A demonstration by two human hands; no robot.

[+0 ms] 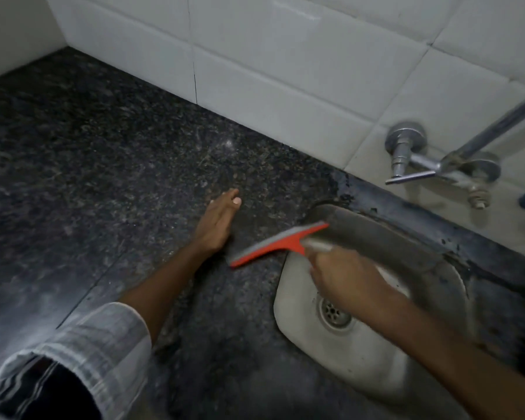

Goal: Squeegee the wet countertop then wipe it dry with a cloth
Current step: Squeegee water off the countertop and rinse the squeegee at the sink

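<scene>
A dark speckled granite countertop (109,165) fills the left and middle of the view. My right hand (343,271) is closed around the handle of a red squeegee (273,245) with a grey blade. Its head lies at the sink's left rim, slanting up to the right. My left hand (217,221) rests flat on the countertop just left of the squeegee head, fingers together and pointing away from me, holding nothing. No cloth is visible.
A steel sink (355,356) with a round drain (334,313) is set into the counter at the right. A chrome wall tap (419,165) juts out above it. White wall tiles (255,56) border the far edge. My striped sleeve (85,350) is at the lower left.
</scene>
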